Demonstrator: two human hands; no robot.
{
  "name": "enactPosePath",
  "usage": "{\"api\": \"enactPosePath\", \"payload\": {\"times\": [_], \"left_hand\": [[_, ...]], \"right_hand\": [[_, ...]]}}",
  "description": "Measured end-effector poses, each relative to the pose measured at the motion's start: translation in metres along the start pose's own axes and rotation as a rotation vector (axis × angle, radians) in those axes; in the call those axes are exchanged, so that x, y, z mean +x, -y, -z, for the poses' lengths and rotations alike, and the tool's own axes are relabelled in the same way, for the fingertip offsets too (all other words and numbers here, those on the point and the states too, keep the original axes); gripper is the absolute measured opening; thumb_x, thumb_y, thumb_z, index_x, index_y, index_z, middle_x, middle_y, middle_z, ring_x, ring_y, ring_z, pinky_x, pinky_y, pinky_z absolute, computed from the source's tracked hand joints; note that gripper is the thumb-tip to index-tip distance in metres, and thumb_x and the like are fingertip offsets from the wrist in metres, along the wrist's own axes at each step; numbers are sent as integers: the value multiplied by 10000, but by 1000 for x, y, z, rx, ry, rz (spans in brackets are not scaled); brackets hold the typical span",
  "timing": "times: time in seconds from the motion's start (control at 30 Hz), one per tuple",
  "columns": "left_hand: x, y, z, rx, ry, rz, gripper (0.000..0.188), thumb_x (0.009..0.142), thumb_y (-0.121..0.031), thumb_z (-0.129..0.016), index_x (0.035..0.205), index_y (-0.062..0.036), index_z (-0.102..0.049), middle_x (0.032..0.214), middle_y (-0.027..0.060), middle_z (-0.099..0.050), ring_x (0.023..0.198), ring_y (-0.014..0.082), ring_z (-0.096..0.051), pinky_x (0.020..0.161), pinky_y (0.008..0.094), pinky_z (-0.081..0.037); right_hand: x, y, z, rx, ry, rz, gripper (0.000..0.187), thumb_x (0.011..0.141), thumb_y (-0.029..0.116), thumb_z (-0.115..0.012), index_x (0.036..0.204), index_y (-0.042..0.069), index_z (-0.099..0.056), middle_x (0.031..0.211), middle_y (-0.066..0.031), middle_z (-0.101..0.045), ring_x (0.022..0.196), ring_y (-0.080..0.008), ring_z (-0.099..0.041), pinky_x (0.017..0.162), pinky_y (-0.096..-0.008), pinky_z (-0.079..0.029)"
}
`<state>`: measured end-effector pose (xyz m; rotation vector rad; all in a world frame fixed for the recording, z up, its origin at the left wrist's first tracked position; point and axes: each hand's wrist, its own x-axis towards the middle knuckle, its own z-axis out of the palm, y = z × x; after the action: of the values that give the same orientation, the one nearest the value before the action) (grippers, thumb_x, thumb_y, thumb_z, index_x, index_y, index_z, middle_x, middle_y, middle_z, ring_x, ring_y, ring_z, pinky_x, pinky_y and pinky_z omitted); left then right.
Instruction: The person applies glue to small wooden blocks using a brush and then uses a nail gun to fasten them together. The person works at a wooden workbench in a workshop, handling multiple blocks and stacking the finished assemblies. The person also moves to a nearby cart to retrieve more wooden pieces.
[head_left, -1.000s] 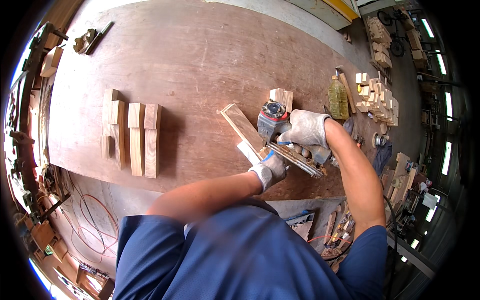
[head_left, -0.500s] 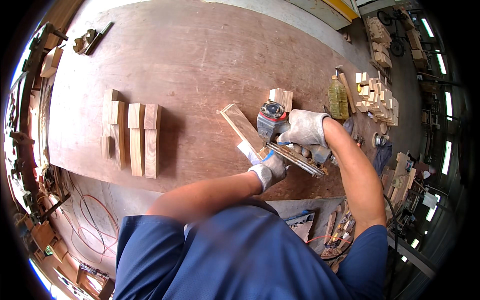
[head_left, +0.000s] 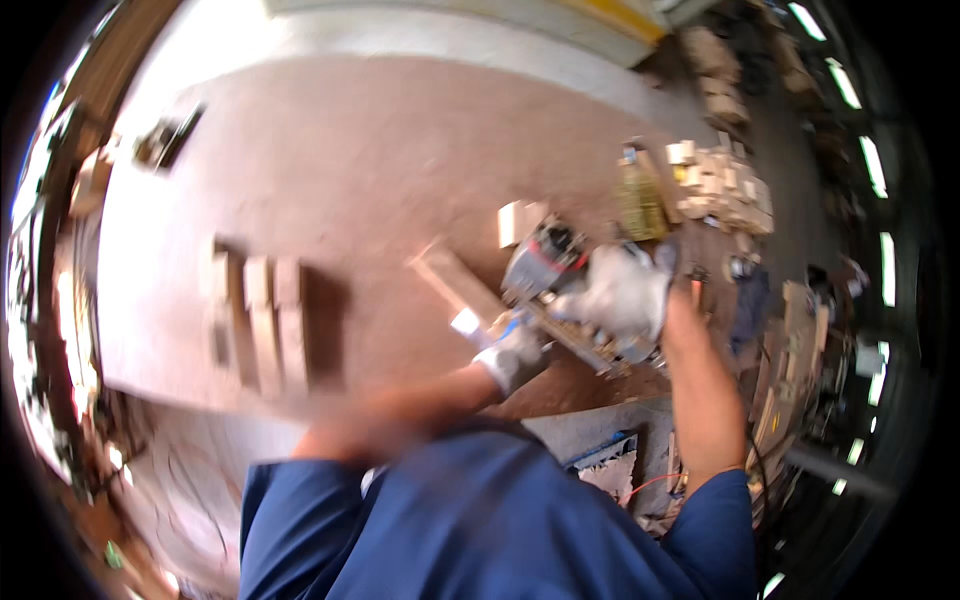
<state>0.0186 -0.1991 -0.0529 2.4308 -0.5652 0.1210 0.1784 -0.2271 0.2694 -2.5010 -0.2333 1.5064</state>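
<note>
Right gloved hand wraps a handheld power tool; left gloved hand, closure too blurred to tell, meets the wooden board extending forward-left of it. Machining this end seems under way; the next move needs steady support.

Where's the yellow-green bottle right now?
Head view, right of centre: the bottle is beyond the gloved right hand, left of the wood-block pile.
</note>
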Motion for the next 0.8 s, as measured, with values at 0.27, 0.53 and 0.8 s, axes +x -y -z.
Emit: {"api": "enactPosePath", "payload": {"times": [0.27, 0.53, 0.8], "left_hand": [[24, 12, 61, 153, 267, -281, 250, 928, -153, -585, 1126, -52, -698, 1112, 165, -718, 1075, 354, -660, 921, 477, -504], [30, 25, 68, 395, 377, -387, 342, 1009, -230, -545, 1290, -82, -673, 1127, 122, -711, 1074, 308, -645, 933, 452, -475], [35, 20, 88, 495, 453, -452, 328, 988, -219, -551, 1282, -126, -663, 1222, 105, -677, 1138, 319, -616, 899, 484, -490]], "right_hand": [[-31, -147, -57, -16, -315, 124, 455, 802, 430, -763, 917, -10, -771, 827, -215, -757, 776, -322, -764, 757, -420, -606], [-66, -245, -122, 337, -251, -272, 541, 804, 506, -770, 962, -11, -790, 850, -222, -763, 837, -340, -765, 768, -437, -584], [7, -320, -178, 172, -748, -503, 402, 889, 393, -683, 1000, 22, -790, 1025, -230, -769, 993, -364, -755, 885, -495, -575]]}}
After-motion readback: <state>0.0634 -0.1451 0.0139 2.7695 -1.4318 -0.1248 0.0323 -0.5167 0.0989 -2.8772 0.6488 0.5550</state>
